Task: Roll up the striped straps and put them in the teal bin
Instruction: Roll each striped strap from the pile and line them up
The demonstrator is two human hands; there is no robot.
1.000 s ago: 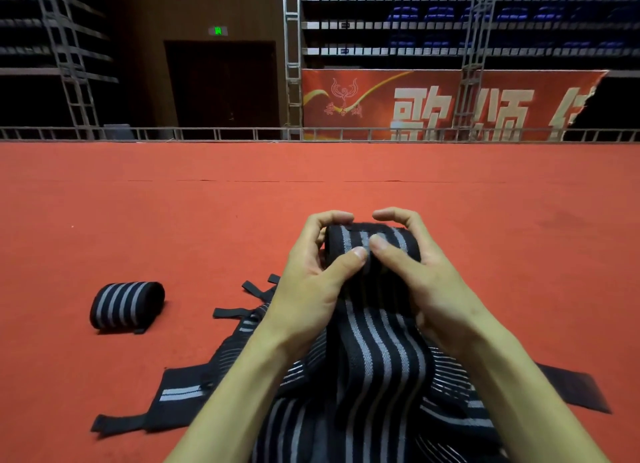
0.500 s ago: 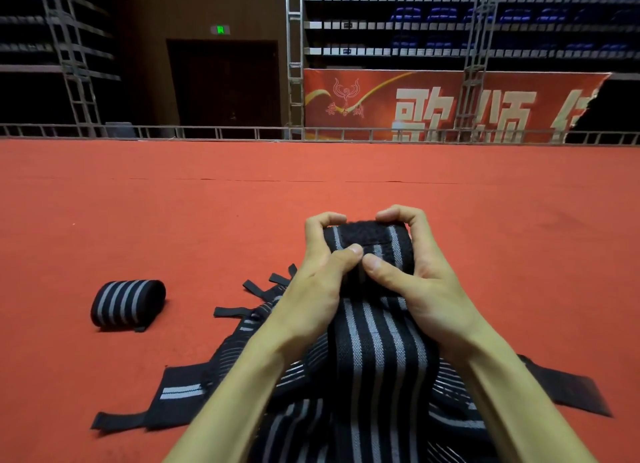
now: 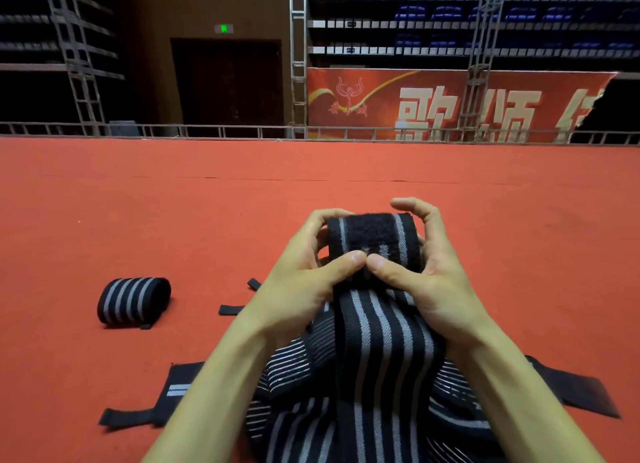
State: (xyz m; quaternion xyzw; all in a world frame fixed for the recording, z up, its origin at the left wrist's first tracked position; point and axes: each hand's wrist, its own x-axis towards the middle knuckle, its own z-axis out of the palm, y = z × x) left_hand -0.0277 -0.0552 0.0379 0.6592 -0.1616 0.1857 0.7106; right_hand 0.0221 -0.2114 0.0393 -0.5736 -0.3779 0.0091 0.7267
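- On my feed, left hand (image 3: pixel 304 282) and right hand (image 3: pixel 433 279) both grip the strap (image 3: pixel 372 237) from either side. The thumbs are pressed together on its front, I reckon to keep the coil tight.
- It's held just above the pile of loose straps (image 3: pixel 304 369), with its tail running down into the pile. Probably that keeps some tension on it.
- The finished roll (image 3: pixel 133 301) sits well left of the pile on the red carpet (image 3: pixel 104 220). The teal bin isn't in view.
- Versus a second ago, the coil has turned further, the fuzzy black patch (image 3: pixel 369 228) is now on top, and the right forefinger has lifted off.
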